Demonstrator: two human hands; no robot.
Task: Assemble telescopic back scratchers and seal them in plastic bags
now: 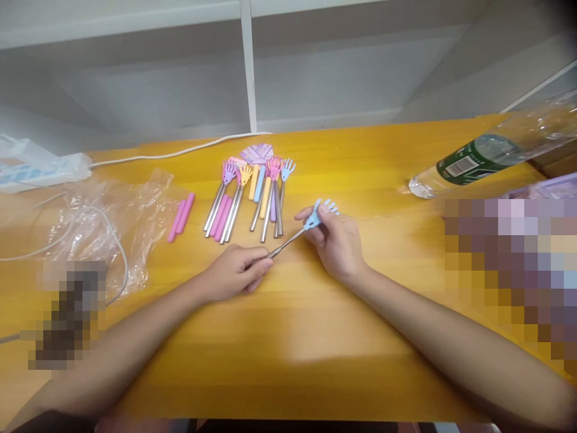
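A back scratcher (292, 239) with a light blue hand-shaped head and a thin metal rod is held slantwise above the table. My left hand (238, 272) is closed around the thicker lower end of its rod. At the other end, my right hand (337, 243) pinches the blue head between thumb and fingers. Beyond my hands lie several more scratchers with a purple head (229, 173), a yellow head (244, 175), pink heads (274, 168) and a blue head (287, 171). Among them are pink handle sleeves (220, 218) and a blue sleeve (259, 184).
Two pink sleeves (181, 218) lie left of the group, beside clear plastic bags (148, 210). Small purple cards (258, 154) are behind. A white power strip (49, 165) with a cable stands at left. A clear bottle (480, 157) with a green label lies tilted at right.
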